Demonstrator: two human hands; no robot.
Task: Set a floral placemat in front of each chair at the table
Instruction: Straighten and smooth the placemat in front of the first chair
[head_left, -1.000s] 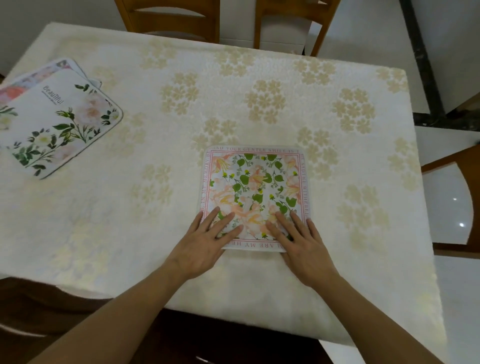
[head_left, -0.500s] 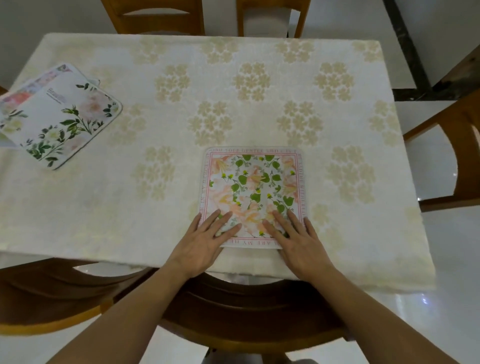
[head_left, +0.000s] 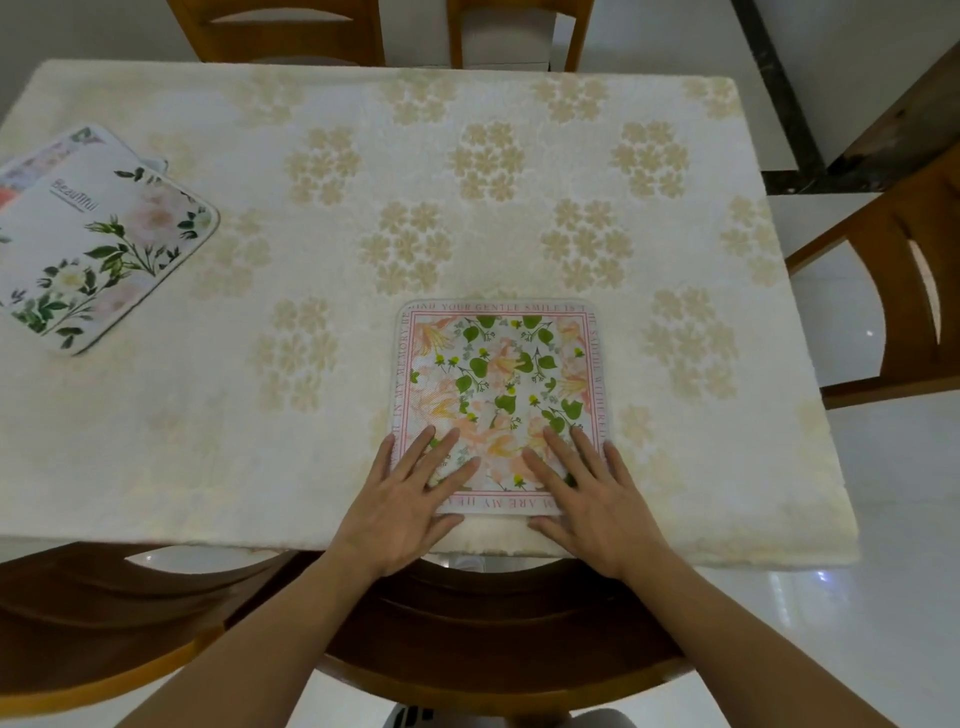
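At 6 o'clock table (head_left: 156, 467) edge, my left hand (head_left: 402, 512) and right hand (head_left: 592, 506) press placemat (head_left: 498, 384), fingers flat, gripping nothing; careless lift-off could drag it crooked.

A cream tablecloth (head_left: 363, 415) with pale gold flower clusters covers the tabletop. White glossy floor tiles (head_left: 893, 597) show at the right and near side. A dark strip (head_left: 769, 88) crosses the far right floor.
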